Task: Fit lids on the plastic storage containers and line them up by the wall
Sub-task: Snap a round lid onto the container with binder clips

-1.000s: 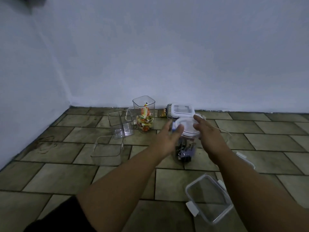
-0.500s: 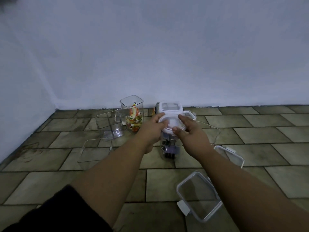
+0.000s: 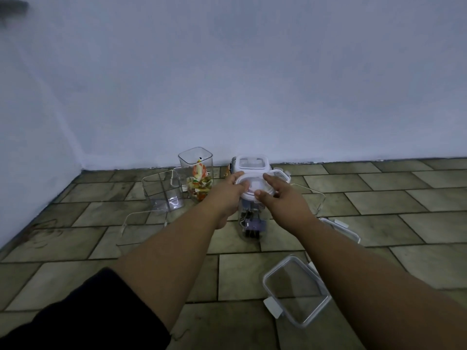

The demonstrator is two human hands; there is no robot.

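Pressing on the round white lid [image 3: 255, 186], the left hand [image 3: 225, 195] and right hand [image 3: 283, 201] pinch its edges atop the clear jar [image 3: 250, 221].

Bare floor [image 3: 404, 198] lies open to the right. Left of the round jar [image 3: 250, 223], an empty tub [image 3: 163, 192], a candy jar [image 3: 198, 178] and a low, possibly empty tray [image 3: 141, 227] crowd the way. A lidded box [image 3: 251, 164] blocks the wall behind; loose lids [image 3: 295, 290] clutter the near floor.

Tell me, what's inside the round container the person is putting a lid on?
Through the clear wall of the round container show black and metal binder clips and something purple. The white lid and both hands hide the upper part.
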